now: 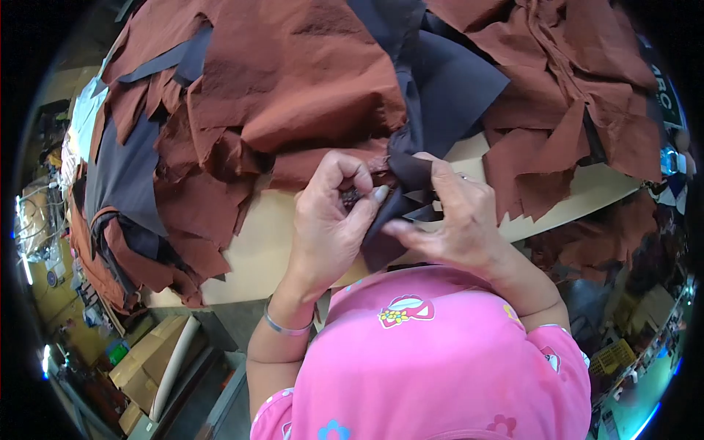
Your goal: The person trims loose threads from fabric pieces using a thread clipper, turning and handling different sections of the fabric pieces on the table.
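My left hand (330, 216) is closed, thumb against curled fingers, on the gathered edge of the rust-brown fabric (378, 167). In my right hand (462, 216) is a pair of thread snips (422, 211), their small pointed silver blades toward my left hand. The snips' grip is mostly hidden by my fingers. Between the two hands hangs a dark navy fabric piece (392, 235), bunched where it meets the brown cloth. Whether the blades touch the cloth I cannot tell.
Large heaps of rust-brown cloth (293, 73) and dark panels (455, 84) cover much of the pale table (271, 242). Frayed pieces hang over its front edge. Cardboard boxes (154, 359) stand on the floor at lower left; a yellow crate (612, 357) is at lower right.
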Demonstrator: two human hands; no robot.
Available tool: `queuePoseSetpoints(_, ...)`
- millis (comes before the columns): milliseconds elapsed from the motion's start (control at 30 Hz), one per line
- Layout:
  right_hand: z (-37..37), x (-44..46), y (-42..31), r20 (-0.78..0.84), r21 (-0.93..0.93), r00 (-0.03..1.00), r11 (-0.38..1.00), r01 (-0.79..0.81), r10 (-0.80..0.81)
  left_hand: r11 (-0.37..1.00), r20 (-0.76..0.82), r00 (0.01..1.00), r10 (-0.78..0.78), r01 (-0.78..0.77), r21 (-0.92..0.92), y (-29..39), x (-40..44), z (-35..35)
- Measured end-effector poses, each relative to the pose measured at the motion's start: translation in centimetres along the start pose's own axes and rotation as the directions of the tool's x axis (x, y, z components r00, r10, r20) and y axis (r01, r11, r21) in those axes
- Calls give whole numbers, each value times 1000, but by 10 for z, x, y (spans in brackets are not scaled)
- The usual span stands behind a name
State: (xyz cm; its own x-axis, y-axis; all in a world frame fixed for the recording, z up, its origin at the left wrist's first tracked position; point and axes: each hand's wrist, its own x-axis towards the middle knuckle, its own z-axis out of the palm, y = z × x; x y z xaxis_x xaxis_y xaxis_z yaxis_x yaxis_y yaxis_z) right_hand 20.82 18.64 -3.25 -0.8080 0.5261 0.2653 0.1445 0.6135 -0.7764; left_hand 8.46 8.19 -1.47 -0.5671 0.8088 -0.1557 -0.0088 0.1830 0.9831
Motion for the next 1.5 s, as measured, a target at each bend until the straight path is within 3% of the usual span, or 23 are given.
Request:
queuePoseSetpoints(133,-4,-2,13,99,-40,994,998,48,-44,966,81,995,50,-69,250,1,-7,-9)
queuePoseSetpoints(167,-1,-2,16,72,10,995,998,65,-66,985,123,990,-72,51,167,4,-9,-12)
queuePoseSetpoints(267,-2,1,1,41,132,997,990,56,-61,990,60,997,55,-62,126,0,-5,-6)
queuePoseSetpoints(433,9,-5,-9,50,-74,997,996,56,-52,979,91,991,-93,108,-170,9,-1,-7)
queuePoseSetpoints(633,-1,-4,6,137,34,985,994,105,-109,985,99,988,-115,126,-116,10,-3,-7)
queuePoseSetpoints(733,-6,0,14,108,163,990,984,72,-91,969,198,953,-227,242,-51,12,-3,-17)
queuePoseSetpoints(833,-3,5,15,49,122,992,986,111,-118,961,171,946,-275,265,81,20,-3,-14)
queuePoseSetpoints(933,-4,7,11,144,86,975,983,160,-171,984,80,994,72,-84,159,0,-2,-5)
queuePoseSetpoints(967,-4,8,10,144,72,974,983,167,-176,983,47,998,32,-39,178,7,-2,-1)
queuePoseSetpoints(1067,-5,10,8,147,33,972,983,180,-183,910,138,989,51,-103,401,4,-2,-12)
queuePoseSetpoints(1167,-3,9,11,135,9,974,983,182,-182,917,311,948,-75,-57,395,15,-4,-18)
queuePoseSetpoints(1300,0,10,12,146,18,974,985,171,-172,834,313,938,146,-287,472,6,-2,-15)
queuePoseSetpoints(1400,-6,12,8,201,35,968,989,144,-148,839,339,934,115,-274,469,9,-1,-15)
queuePoseSetpoints(1500,-9,13,10,220,60,964,988,142,-152,887,370,929,-16,-158,435,15,-3,-17)
